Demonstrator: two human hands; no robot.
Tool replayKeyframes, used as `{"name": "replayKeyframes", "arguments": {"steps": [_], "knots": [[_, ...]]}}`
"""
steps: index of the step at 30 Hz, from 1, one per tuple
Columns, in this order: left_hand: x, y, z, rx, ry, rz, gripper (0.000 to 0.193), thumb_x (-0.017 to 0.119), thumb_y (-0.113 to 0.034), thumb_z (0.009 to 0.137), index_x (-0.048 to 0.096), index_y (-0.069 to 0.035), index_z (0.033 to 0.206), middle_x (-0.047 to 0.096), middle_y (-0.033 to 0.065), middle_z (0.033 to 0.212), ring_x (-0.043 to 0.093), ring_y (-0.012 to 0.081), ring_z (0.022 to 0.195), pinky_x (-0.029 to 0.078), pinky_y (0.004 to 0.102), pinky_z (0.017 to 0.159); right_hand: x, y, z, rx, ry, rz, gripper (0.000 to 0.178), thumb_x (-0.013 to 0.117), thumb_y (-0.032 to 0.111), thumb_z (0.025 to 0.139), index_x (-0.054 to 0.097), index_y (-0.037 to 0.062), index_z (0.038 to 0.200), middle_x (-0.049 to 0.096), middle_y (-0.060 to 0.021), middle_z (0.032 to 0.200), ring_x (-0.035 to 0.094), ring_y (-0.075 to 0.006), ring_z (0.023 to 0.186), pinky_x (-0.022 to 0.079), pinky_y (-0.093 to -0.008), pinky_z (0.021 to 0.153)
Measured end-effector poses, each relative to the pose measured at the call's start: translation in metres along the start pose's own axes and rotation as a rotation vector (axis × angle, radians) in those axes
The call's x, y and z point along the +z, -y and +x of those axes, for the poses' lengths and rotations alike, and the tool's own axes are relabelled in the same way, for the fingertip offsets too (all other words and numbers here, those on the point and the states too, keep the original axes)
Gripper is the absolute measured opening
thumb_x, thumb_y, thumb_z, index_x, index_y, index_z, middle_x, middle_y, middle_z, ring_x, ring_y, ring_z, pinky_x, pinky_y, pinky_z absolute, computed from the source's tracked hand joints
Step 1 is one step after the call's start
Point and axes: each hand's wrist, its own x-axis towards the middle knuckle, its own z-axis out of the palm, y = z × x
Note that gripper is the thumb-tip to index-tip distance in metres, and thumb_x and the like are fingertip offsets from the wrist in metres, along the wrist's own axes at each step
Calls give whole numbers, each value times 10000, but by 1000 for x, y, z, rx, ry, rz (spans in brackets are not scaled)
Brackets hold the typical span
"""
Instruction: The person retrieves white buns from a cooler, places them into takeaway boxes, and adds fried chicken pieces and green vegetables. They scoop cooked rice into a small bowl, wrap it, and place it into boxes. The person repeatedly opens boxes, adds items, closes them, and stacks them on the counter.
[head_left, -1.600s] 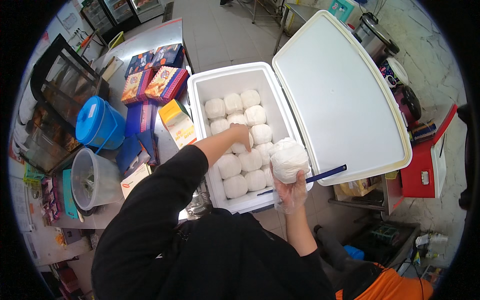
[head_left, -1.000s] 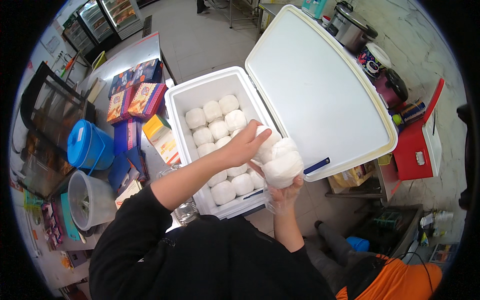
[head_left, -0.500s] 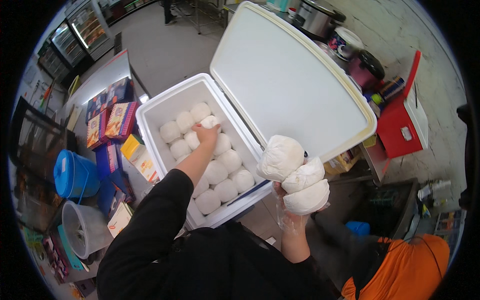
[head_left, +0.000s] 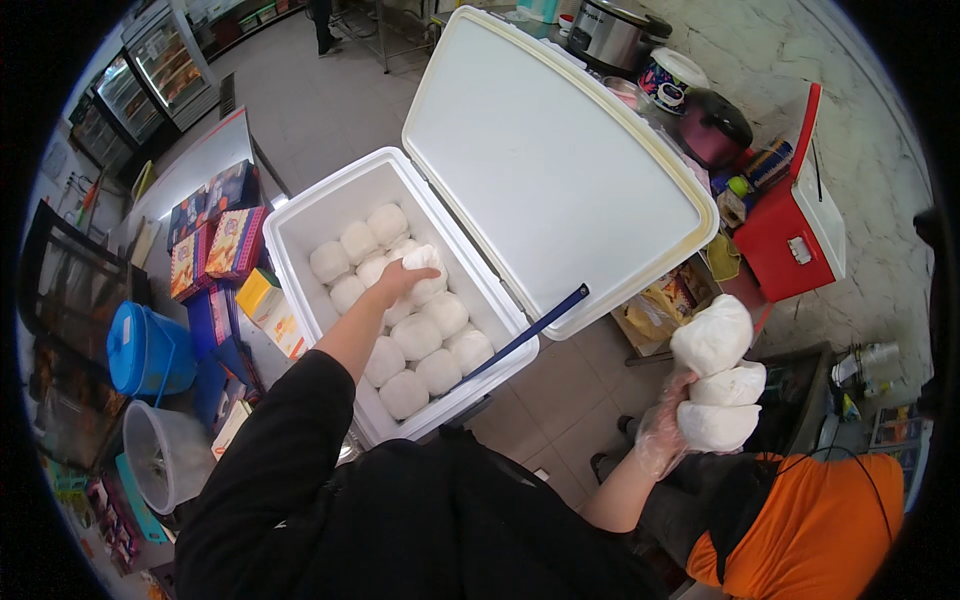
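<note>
Because their surfaces look pale, rounded and slightly wrinkled, as if filmed in plastic, the white dough balls (head_left: 404,395) in the white cooler box (head_left: 345,200) probably handle as soft, yielding and fairly weighty lumps, easily dented and perhaps a little slippery. A broad hold around the sides, with the palm underneath once one is lifted, seems kinder than a pinch. The left hand (head_left: 400,280), bare, is inside the cooler box with its fingers curled over one ball (head_left: 425,258) toward the hinge side; the grip is about as wide as the ball, but how firmly it presses I cannot tell. Outside the cooler box, well apart to its right, the right hand (head_left: 668,420), in a clear glove, bears a bundle of three balls (head_left: 728,384) touching one another, its fingers partly hidden. The raised lid (head_left: 555,180) leans away from the cooler box's right side, and a dark-blue strip (head_left: 530,330) crosses its near right corner. Left of the cooler box are printed cartons (head_left: 236,242) and a blue bucket (head_left: 150,350); to its lower right is a person in orange (head_left: 815,525).
</note>
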Motion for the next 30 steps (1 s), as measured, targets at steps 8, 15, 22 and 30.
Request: {"name": "replayKeyframes", "arguments": {"steps": [8, 15, 22, 30], "knots": [[-12, -29, -25, -72, 87, 110, 971, 865, -517, 659, 498, -45, 1424, 606, 102, 1297, 581, 264, 1190, 475, 421, 992, -102, 32, 129, -346, -154, -702, 815, 740, 374, 858, 369, 119, 1537, 266, -108, 1642, 244, -408, 1484, 293, -685, 1155], [-50, -95, -105, 558, 444, -707, 671, 724, -323, 873, 475, -52, 1434, 592, 115, 1358, 592, 247, 1245, 433, 442, 1122, -104, -27, 149, -226, -162, -597, 807, 710, 344, 894, 320, 91, 1553, 224, -106, 1654, 214, -396, 1498, 256, -669, 1181], [-26, -206, -233, 1257, 557, -1065, 575, 812, -299, 806, 587, -88, 1291, 662, 38, 1179, 619, 169, 1125, 479, 359, 1016, -35, -103, 91, -16, -111, -460, 799, 680, 314, 929, 271, 63, 1569, 183, -105, 1667, 183, -385, 1512, 218, -652, 1206], [-60, -37, -301, 1079, 319, -1192, 574, 764, -243, 850, 548, -70, 1353, 655, 53, 1238, 602, 164, 1179, 463, 353, 1041, 5, -147, -35, 550, 331, 74, 759, 665, 230, 938, 286, 28, 1565, 204, -142, 1661, 173, -408, 1516, 236, -637, 1218]]}}
